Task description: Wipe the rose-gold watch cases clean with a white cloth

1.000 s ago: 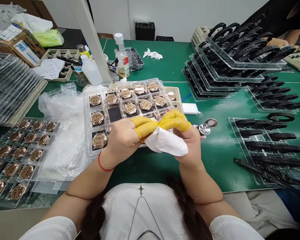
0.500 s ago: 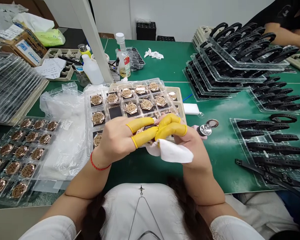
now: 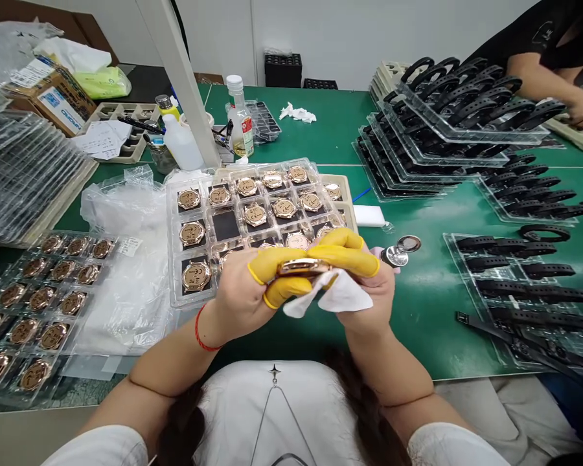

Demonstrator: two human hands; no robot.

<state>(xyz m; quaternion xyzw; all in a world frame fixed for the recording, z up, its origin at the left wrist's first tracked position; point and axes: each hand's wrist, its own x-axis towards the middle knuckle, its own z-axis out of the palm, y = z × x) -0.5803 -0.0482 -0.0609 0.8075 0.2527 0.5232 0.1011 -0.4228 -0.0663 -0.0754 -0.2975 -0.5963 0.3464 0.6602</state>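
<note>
Pinching a watch case (image 3: 296, 266) by its rim, the left hand (image 3: 243, 288) has its grip closed on smooth, rose-gold metal, while the right hand (image 3: 376, 290) has its grip closed around a soft, folded white cloth (image 3: 347, 294) lying against the case. Yellow finger cots (image 3: 342, 257), matte and slightly wrinkled, sheathe the gripping fingers of both. The case is turned nearly edge-on, so its round form appears as a slim, gleaming band, held above the worktop (image 3: 425, 323). Taking it as the clock's centre, with twelve pointing away from the wearer, a clear plastic tray (image 3: 172, 249) of similar cases spreads toward eleven, its near edge just behind the hands; at ten, one pocket shows its flat black pad (image 3: 225, 226). Crinkled plastic sheeting (image 3: 126, 285) lies at nine. A small silvery piece (image 3: 397, 254) sits just beside the right hand at three, and farther out that way, past a stretch of smooth green surface, black straps (image 3: 539, 296) lie well apart from the hands. The worktop's straight near edge shows at four.
</note>
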